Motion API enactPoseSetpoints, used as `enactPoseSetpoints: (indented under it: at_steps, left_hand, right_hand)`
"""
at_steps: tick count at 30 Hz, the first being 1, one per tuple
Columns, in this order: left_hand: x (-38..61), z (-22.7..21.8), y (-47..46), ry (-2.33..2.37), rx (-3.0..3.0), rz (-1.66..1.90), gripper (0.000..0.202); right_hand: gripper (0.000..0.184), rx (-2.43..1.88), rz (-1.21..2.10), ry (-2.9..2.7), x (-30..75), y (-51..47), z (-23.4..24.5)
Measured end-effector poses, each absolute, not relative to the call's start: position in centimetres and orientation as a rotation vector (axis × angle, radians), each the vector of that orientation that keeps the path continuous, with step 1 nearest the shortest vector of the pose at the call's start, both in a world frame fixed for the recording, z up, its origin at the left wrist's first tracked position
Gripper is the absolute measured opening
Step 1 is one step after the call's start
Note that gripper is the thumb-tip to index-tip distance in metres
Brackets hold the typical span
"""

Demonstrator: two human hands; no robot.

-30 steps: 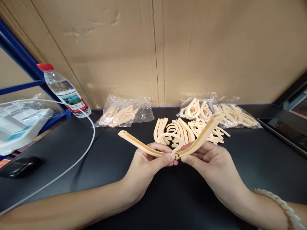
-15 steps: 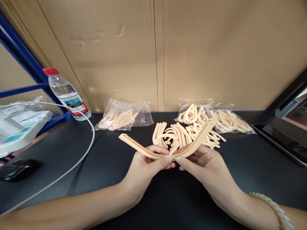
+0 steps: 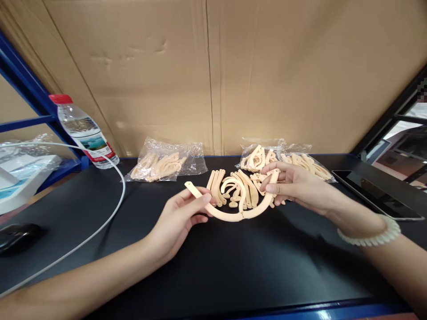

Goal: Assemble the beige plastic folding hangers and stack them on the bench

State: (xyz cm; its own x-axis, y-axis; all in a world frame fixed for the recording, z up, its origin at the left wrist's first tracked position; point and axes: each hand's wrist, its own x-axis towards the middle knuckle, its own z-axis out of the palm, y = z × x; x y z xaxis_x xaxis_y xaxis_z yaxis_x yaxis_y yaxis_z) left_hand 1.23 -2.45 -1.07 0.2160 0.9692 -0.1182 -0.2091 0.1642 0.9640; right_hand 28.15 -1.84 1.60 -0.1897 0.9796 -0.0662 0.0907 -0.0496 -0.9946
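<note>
Between my two hands is a beige folding clothes hanger (image 3: pixel 227 217), its two curved arms joined at the middle and its hook rising from the joint. My left hand (image 3: pixel 182 215) pinches the left arm between thumb and fingers, the arm's holed end sticking out beyond them. Near the tip of the right arm, my right hand (image 3: pixel 293 184) grips with thumb and fingertips. Behind the hanger lie loose hanger pieces (image 3: pixel 218 184), both long arms and hooks, partly covered by the hanger and my right hand.
Clear bags of hanger parts (image 3: pixel 163 164) lie at the back left and back right (image 3: pixel 256 155). A water bottle (image 3: pixel 88 133), a white cable (image 3: pixel 113 204) and a black mouse (image 3: pixel 20 235) are on the left. A dark tablet (image 3: pixel 376 193) lies at right.
My hands have moved apart from the hanger's middle joint out along its arms. The hanger has turned, now showing its broad face. The view has shifted slightly to the right.
</note>
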Motion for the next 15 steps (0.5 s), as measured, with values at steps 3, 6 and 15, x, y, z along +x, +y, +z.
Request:
enactPoseSetpoints:
  at_steps: [3,6,15]
  left_hand:
    - [0.0,-0.3,-1.2,0.934,1.08,1.001,0.03]
    - [-0.9,0.5,0.0,0.946,1.316,0.712,0.028]
    - [-1.6,0.7,0.8,0.782,2.12,0.249,0.015]
  right_hand:
    - [0.028,-1.28,1.493,-1.646,30.5,-1.4,2.6]
    - [0.023,-1.347,1.607,-1.876,32.0,-1.2,3.1]
    - [0.009,-1.393,0.983,-2.587,31.2,-1.9,3.3]
